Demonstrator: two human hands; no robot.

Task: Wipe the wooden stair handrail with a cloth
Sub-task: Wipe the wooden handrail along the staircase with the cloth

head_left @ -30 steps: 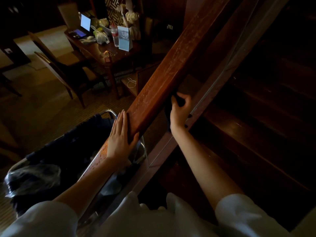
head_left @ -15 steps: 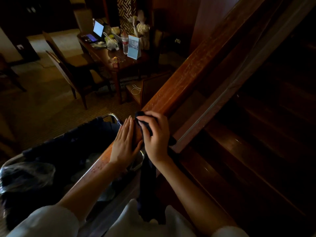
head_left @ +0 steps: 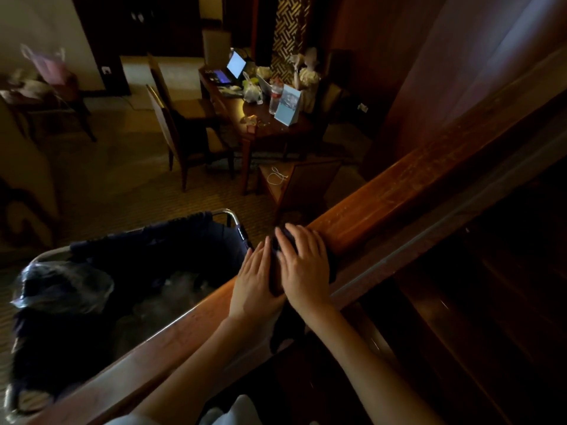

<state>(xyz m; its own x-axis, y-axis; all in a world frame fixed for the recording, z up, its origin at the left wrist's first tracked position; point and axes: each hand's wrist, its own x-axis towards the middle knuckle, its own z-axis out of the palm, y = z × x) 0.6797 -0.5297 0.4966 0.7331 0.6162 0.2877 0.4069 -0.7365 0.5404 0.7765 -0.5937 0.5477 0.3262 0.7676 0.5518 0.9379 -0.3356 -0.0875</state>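
Observation:
The wooden stair handrail [head_left: 383, 204] runs diagonally from lower left to upper right, reddish-brown and scuffed. A dark cloth [head_left: 283, 239] lies over its top, and one end hangs down on the stair side below my wrists. My right hand [head_left: 302, 268] lies on the cloth with fingers spread, pressing it onto the rail. Right beside it, my left hand [head_left: 254, 280] rests flat on the bare rail with straight fingers, touching the cloth's edge.
A metal-framed cart [head_left: 228, 213] with a dark fabric bag stands just below the rail on the left, holding a plastic bag [head_left: 61, 286]. Dark wooden stairs [head_left: 460, 332] lie to the right. Further off are a cluttered table [head_left: 245, 118] with a laptop, and chairs [head_left: 171, 124].
My right hand came from under the rail's stair side up onto its top with the cloth, and its fingers have flattened on it. My left hand has stayed on the rail.

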